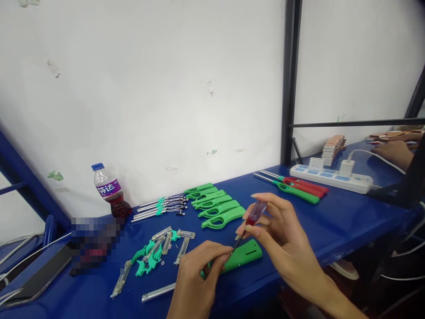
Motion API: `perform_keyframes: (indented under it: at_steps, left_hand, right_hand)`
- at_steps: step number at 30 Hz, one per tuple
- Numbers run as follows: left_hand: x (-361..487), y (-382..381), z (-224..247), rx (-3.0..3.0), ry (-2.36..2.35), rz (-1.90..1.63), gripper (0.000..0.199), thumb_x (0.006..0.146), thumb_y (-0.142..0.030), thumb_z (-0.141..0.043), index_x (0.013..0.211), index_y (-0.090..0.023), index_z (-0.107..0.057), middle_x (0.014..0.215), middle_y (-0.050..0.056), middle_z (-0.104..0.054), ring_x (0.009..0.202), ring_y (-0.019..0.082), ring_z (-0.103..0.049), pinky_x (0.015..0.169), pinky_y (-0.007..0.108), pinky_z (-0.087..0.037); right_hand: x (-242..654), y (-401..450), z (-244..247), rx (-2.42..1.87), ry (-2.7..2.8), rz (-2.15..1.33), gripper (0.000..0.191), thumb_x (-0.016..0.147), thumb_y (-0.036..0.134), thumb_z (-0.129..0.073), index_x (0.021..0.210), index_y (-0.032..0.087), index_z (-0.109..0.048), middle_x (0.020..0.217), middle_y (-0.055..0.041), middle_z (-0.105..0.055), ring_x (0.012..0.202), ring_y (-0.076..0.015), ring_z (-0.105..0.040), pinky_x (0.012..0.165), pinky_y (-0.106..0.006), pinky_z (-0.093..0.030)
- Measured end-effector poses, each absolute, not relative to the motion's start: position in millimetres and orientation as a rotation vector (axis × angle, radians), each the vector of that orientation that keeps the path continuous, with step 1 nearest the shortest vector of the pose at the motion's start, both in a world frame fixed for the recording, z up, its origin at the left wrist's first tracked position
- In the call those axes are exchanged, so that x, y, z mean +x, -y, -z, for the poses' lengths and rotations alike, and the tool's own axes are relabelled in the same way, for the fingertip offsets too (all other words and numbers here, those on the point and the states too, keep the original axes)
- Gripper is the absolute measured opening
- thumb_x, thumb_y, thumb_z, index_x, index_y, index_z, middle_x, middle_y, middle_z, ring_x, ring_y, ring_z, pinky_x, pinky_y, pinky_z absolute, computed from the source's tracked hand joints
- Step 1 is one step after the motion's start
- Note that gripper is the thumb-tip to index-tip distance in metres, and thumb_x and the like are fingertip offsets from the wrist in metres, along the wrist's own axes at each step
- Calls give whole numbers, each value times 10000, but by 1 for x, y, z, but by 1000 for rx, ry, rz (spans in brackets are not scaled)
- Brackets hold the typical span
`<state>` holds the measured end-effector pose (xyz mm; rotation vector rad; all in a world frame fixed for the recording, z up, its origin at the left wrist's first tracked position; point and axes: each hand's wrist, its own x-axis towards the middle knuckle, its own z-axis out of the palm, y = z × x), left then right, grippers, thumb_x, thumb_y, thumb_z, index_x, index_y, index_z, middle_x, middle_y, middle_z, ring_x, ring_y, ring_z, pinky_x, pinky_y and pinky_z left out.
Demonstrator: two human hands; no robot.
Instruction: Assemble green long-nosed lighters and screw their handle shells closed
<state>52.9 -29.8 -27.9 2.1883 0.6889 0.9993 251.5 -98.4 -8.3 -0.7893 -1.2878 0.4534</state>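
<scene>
My right hand [282, 235] grips a screwdriver [257, 213] by its clear and red handle, with the dark shaft slanting down to the left. At the shaft's lower end, my left hand [202, 274] is closed, its fingertips pressed on a green long-nosed lighter [244, 256] lying on the table. The lighter's silver tube [158, 292] sticks out left of that hand. My fingers hide its trigger area and the screwdriver's tip. Beyond my hands lie several green handle shells [222, 217] in a row, with silver tubes with wires [159, 209] left of them.
Clear fuel tanks [182, 251] and teal plastic parts [151, 259] are scattered on the blue table [133, 305]. A drink bottle [108, 190] stands by the wall. Red and green lighters [300, 188] lie near a power strip [332, 178]. Another person's hand [395, 153] shows at far right.
</scene>
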Motion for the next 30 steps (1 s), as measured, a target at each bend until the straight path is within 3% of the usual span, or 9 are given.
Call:
perform_keyframes:
  at_steps: [13, 19, 30]
  left_hand:
    - [60, 36, 26, 2195, -556, -1093, 223, 1002, -164, -668, 1071, -275, -848, 908, 4, -811, 666, 114, -692, 605, 176, -513]
    - [57, 36, 25, 2209, -592, -1038, 229, 1033, -205, -655, 1153, -299, -826, 977, 0, -818, 704, 115, -702, 636, 176, -532]
    - [56, 37, 22, 2268, -605, -1089, 232, 1016, -174, -680, 1130, -300, -838, 993, -3, -832, 776, 120, -732, 679, 164, -538]
  right_hand:
    - [251, 101, 12, -820, 1319, -491, 417, 1086, 299, -617, 1468, 409, -490, 1091, -5, -699, 917, -176, -785, 865, -358, -685]
    - [253, 102, 12, -786, 1307, -456, 424, 1087, 273, -611, 1459, 446, -500, 1066, 6, -715, 905, -170, -786, 860, -342, -689]
    - [252, 101, 13, -802, 1298, -466, 437, 1081, 271, -621, 1467, 442, -505, 1076, 1, -700, 906, -175, -784, 857, -350, -693]
